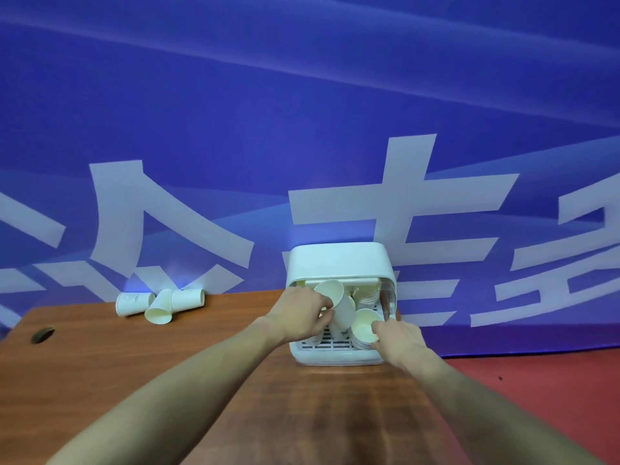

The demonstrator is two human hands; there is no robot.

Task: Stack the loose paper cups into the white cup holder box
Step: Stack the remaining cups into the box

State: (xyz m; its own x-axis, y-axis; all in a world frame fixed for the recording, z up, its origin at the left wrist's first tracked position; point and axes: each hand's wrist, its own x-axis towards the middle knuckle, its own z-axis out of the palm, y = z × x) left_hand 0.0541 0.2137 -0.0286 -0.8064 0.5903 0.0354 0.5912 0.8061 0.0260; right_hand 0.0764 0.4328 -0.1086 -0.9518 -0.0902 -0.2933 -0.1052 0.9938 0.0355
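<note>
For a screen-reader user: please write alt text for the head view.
Two hands work at a white cup holder box on a brown wooden table: left hand grips a cream paper cup, right hand holds a cup stack. Three loose cups lie far left.

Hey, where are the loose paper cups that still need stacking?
In the head view, three loose paper cups lie on their sides at the far left of the wooden table, against the blue backdrop, well left of the white cup holder box.

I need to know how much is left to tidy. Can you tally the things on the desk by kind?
Loose paper cups lying on the desk: 3
Paper cups held in a hand: 2
White cup holder box: 1
Total: 6, leaving out the cups stacked inside the box, too hidden to count.
</note>
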